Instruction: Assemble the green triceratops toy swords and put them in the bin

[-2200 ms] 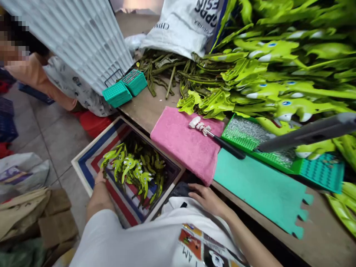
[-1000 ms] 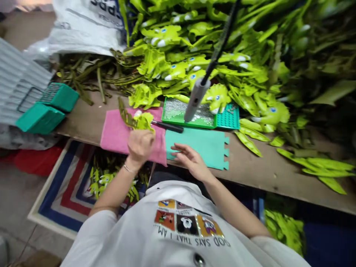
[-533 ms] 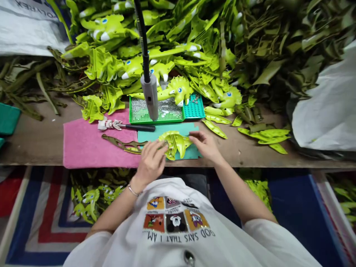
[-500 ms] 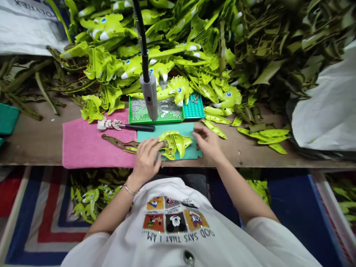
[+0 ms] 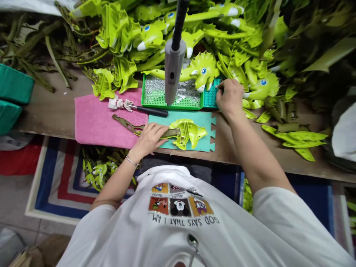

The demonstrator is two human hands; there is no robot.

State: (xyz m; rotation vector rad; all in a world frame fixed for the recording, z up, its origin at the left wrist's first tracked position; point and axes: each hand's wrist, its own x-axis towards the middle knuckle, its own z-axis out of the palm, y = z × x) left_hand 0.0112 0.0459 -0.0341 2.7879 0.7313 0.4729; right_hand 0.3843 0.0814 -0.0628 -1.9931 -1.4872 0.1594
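The left hand lies open, fingers spread, pressing an olive plastic strip onto a lime-green plastic dinosaur piece, which sits on a teal foam mat. The right hand reaches ahead, fingertips curled at a teal studded tray; whether they pinch anything cannot be told.

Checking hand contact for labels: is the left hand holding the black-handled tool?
No, the left hand rests on the olive strip; the black-handled tool lies on the pink towel.
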